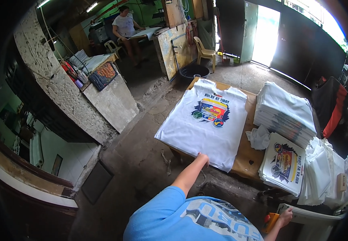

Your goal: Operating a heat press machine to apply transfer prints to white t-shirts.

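My left hand [203, 159] is closed on the near edge of a white T-shirt [174, 132] with a colourful print, lying flat atop others on a brown-covered table [247, 158]. My right hand [285, 217] is curled at the end of a white machine [310, 219], beside an orange control box with a red button [271, 221]; what its fingers grip is unclear. Right of the shirt are a tall pile of folded white shirts [282, 104], a crumpled white cloth [257, 137], a stack of printed sheets [280, 164] and white bundles in plastic [318, 176].
A co-worker [123, 28] stands at a far work table. A beige plastic chair [204, 51] and black tub [190, 71] are beyond my table. At left are a concrete pillar [41, 60], a cluttered counter [101, 80] and a dark floor mat [97, 181]. A draped red-black item [332, 112] is at right.
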`<state>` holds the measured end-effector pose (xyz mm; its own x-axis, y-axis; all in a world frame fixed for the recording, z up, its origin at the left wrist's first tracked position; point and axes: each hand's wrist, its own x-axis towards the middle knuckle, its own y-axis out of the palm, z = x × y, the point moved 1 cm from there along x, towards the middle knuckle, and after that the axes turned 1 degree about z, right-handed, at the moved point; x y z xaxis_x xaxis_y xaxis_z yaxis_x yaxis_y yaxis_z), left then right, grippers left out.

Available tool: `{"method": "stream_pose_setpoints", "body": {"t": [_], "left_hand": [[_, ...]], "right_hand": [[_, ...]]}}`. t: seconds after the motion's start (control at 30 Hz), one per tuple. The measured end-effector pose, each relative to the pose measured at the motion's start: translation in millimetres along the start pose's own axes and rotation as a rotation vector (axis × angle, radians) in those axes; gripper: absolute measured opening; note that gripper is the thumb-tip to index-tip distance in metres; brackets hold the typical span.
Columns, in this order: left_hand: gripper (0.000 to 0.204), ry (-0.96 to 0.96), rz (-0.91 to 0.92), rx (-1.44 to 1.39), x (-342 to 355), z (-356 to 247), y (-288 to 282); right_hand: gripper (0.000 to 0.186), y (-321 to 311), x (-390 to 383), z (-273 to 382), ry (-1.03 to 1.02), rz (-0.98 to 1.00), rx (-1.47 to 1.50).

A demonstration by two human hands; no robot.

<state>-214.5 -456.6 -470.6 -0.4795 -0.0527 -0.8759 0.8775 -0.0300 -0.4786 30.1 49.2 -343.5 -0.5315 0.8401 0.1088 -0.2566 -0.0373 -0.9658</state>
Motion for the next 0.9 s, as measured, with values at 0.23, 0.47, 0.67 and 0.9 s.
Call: {"method": "stream_pose_setpoints", "body": {"t": [0.23,0.47,0.67,0.9], "left_hand": [[0.097,0.010,0.008,0.034,0,-3,15],[0.097,-0.028,0.011,0.033,1,-4,16],[0.098,-0.079,0.014,-0.035,1,22,54],[0.098,-0.015,-0.045,-0.212,-60,14,33]], "right_hand": [[0.061,2,0,0,-0.001,-0.004,0.005],[0.061,-1,5,-2,-0.022,0.023,0.033],[0.064,-11,-7,17,-0.099,0.051,0.044],[0.063,3,10,-2,-0.007,0.046,-0.028]]}}
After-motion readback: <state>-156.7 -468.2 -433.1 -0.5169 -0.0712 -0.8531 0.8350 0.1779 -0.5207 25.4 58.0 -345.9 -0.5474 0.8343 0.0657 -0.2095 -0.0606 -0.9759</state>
